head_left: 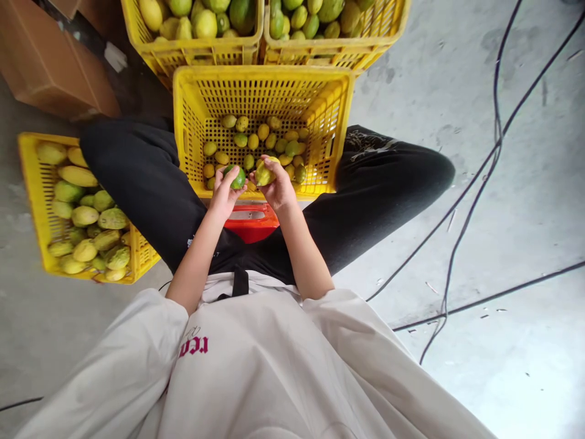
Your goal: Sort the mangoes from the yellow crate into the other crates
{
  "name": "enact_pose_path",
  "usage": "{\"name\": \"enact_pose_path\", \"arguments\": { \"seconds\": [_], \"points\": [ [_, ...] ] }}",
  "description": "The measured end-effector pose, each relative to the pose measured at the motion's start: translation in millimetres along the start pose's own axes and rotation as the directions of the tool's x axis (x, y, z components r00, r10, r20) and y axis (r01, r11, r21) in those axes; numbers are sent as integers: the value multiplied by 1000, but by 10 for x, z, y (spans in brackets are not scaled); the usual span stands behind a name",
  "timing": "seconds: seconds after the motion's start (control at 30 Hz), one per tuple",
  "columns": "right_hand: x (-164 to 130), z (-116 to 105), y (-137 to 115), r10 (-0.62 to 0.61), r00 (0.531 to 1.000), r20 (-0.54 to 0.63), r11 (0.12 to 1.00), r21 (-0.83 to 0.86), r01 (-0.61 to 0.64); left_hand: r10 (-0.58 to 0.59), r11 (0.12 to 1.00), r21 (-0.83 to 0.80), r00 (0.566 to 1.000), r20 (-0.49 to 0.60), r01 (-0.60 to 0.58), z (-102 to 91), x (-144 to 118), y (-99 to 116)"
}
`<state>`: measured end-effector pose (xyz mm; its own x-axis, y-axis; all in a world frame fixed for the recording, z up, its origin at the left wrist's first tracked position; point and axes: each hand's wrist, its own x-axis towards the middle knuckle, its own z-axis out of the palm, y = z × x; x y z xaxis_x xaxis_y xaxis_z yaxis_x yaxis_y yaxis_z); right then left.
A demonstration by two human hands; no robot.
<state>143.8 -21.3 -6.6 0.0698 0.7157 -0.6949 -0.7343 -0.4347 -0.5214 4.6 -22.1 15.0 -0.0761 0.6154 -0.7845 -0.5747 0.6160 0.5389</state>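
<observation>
Over the near edge of a yellow plastic crate (264,74), both hands are close together. My left hand (223,196) is closed round a smooth green fruit (238,178) that looks like a lime. In my right hand (280,190) is a yellow-green, lemon-like fruit (264,175), gripped between thumb and fingers. The two fruits are apart, with a small gap between the hands. Below them, several small yellow and green fruits (253,141) lie scattered on the crate's slotted bottom. Part of the crate's near side is hidden by my hands.
Two yellow crates (196,47) of larger green and yellow fruit stand beyond. Another filled crate (34,201) is left of my left leg. A red plastic object (249,233) sits between my legs. Cardboard boxes (50,73) are at upper left; black cables (473,189) cross the floor at right.
</observation>
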Motion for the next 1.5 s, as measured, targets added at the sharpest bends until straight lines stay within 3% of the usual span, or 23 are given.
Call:
{"name": "enact_pose_path", "arguments": {
  "seconds": [0.27,0.5,0.7,0.83,1.07,1.27,1.5],
  "points": [
    [-9,-39,30,41,999,-27,993,-107,-44,43,999,17,999,20,-43,4,7,2],
    [63,-33,-49,77,997,-1,996,50,-77,0,995,-101,993,115,12,31,-41,55],
    [45,37,-82,90,995,47,995,39,-92,-2,984,-179,995,104,21,60,-21,82],
    [5,13,-88,91,995,50,995,22,-93,-3,993,-116,996,85,13,40,19,38],
    [38,-30,-44,75,987,142,997,-37,-71,8,1000,15,986,167,-11,-9,-39,125],
    [84,-57,-107,57,993,105,997,37,-61,1,996,86,996,86,-8,-102,19,189],
    [83,-12,-115,104,995,3,984,143,-103,-2,999,-54,999,43,4,-198,104,248]
  ]
}}
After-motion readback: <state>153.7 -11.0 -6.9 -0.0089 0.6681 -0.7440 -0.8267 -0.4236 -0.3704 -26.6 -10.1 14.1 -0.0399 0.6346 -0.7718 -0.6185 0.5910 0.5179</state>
